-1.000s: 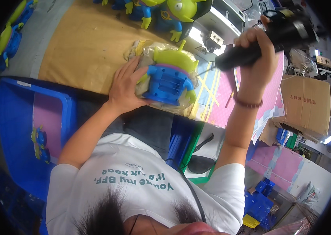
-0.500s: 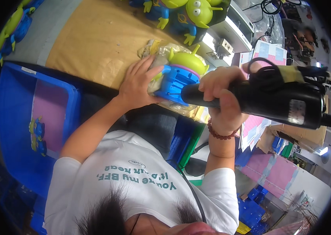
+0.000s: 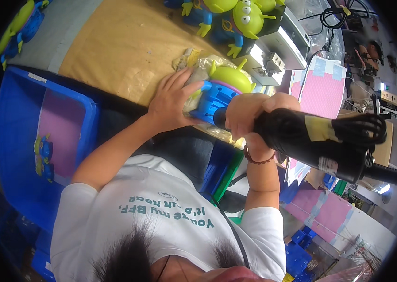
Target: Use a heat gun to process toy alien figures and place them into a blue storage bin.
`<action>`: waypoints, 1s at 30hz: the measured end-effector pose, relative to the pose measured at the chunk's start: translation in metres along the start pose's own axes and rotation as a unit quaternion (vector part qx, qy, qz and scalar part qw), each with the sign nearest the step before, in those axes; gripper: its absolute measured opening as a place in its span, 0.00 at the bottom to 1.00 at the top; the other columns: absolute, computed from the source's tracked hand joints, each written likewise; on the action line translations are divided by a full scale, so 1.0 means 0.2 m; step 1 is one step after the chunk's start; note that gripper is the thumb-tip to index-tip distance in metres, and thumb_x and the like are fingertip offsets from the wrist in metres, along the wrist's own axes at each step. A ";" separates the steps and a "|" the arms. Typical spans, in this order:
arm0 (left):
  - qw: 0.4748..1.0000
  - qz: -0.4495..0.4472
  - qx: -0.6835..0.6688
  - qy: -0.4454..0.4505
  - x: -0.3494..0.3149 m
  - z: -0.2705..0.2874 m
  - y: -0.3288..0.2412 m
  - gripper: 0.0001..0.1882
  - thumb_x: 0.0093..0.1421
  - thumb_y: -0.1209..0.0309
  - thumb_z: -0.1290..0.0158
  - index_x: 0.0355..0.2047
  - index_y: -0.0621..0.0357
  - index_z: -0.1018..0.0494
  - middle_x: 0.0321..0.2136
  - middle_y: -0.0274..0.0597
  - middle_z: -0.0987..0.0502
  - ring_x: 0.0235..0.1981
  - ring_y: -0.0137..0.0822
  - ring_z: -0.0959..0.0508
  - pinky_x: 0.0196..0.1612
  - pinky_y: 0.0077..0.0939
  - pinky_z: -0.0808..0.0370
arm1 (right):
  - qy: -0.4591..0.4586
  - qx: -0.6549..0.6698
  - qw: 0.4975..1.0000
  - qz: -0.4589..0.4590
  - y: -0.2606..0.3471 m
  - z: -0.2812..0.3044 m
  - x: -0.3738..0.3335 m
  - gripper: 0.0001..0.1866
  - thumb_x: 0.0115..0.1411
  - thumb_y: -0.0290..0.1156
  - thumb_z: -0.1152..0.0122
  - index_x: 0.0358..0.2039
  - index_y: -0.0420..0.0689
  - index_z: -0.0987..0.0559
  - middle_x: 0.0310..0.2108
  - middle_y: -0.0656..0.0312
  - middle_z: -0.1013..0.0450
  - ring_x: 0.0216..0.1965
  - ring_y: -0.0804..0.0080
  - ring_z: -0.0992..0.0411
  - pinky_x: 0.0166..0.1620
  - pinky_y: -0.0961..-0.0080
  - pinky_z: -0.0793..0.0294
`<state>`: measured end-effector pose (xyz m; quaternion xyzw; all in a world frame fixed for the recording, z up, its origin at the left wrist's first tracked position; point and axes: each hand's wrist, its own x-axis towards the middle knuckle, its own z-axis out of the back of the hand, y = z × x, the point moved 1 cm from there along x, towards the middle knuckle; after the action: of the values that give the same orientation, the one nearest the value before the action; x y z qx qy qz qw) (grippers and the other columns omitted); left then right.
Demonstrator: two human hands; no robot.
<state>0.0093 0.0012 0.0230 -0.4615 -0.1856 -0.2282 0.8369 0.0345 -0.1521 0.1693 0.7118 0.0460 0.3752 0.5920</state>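
A toy alien figure [image 3: 216,99] with a lime-green head and blue body lies with its back showing. Under it is a crinkled, plastic-wrapped pad [image 3: 201,64]. My left hand [image 3: 172,101] grips the figure's left side, thumb across its arm and the other fingers over the pad's edge. My right hand [image 3: 250,115] is closed round a black electric screwdriver [image 3: 311,148], whose nose points at the lower part of the blue back. The tip is hidden behind my fingers, so contact cannot be told. A bundled black cord [image 3: 360,128] is taped along the screwdriver.
More green-and-blue figures [image 3: 243,21] stand at the far edge, with another [image 3: 17,33] at far left. Brown paper [image 3: 114,51] covers the bench. A blue bin [image 3: 88,141] at left holds small figures. A white device [image 3: 266,61] and pink-and-white sheets [image 3: 320,87] are at right.
The screwdriver's rear end has swung down toward me, and its nose sits closer against the figure's back. My left hand keeps its hold. The whole view has shifted slightly.
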 end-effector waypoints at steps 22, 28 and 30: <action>0.945 0.221 -0.238 -0.040 0.19 0.51 0.15 0.18 0.65 0.57 0.53 0.41 0.61 0.28 0.34 0.44 0.24 0.38 0.37 0.24 0.44 0.31 0.29 | -0.361 0.188 0.913 0.035 0.50 0.65 -0.25 0.16 0.61 0.24 0.49 0.49 0.37 0.36 0.27 0.65 0.44 0.27 0.78 0.45 0.35 0.79 0.37; 0.904 0.247 -0.099 -0.335 0.31 1.13 0.83 0.17 0.65 0.59 0.53 0.44 0.59 0.30 0.34 0.36 0.27 0.35 0.29 0.29 0.42 0.26 0.31 | -0.480 0.174 0.858 -0.065 0.39 0.70 -0.39 0.12 0.60 0.23 0.45 0.45 0.38 0.31 0.24 0.66 0.41 0.25 0.78 0.42 0.35 0.79 0.28; 0.882 0.291 0.051 -0.367 0.32 1.31 1.12 0.20 0.63 0.58 0.52 0.45 0.63 0.31 0.41 0.53 0.28 0.43 0.46 0.28 0.47 0.37 0.32 | -0.495 0.169 0.848 -0.087 0.31 0.72 -0.44 0.12 0.60 0.23 0.43 0.44 0.38 0.30 0.24 0.65 0.38 0.25 0.77 0.39 0.35 0.80 0.27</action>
<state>0.1608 0.3175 0.0349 -0.5025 -0.3486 0.2208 0.7598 0.0321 -0.3316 0.1785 0.8854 -0.1287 -0.0936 0.4367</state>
